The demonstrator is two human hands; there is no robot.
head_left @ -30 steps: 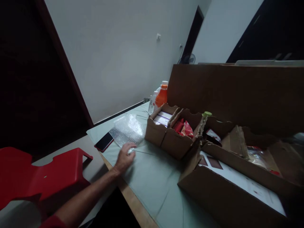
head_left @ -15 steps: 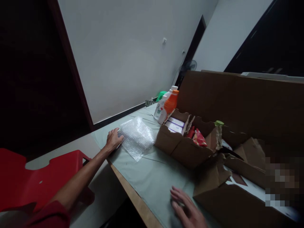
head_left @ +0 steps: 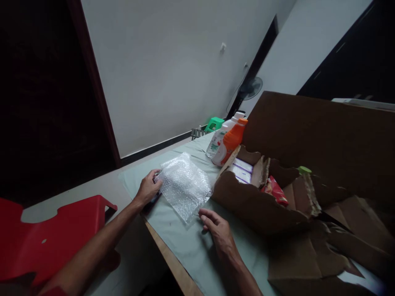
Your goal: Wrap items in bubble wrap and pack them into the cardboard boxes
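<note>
A clear sheet of bubble wrap (head_left: 185,185) lies on the pale green tablecloth (head_left: 175,242). My left hand (head_left: 149,188) grips its left edge, with the thumb on top and the fingers partly hidden. Under that hand, at the table edge, is a dark flat object (head_left: 152,204) I cannot make out clearly. At the sheet's near right edge is my right hand (head_left: 219,231); its thumb and index fingertips come close together on the plastic, the other fingers curled below.
Right of the sheet stand cardboard boxes (head_left: 243,205) holding purple-white packs (head_left: 242,170) and a red packet (head_left: 275,190). Behind them are an orange-capped bottle (head_left: 231,142) and a clear bottle (head_left: 215,142). A red plastic chair (head_left: 68,234) stands left of the table.
My right hand has moved forward and left from the bare cloth to the bubble wrap's edge. The left hand stays on the sheet's left side. The view has shifted slightly left.
</note>
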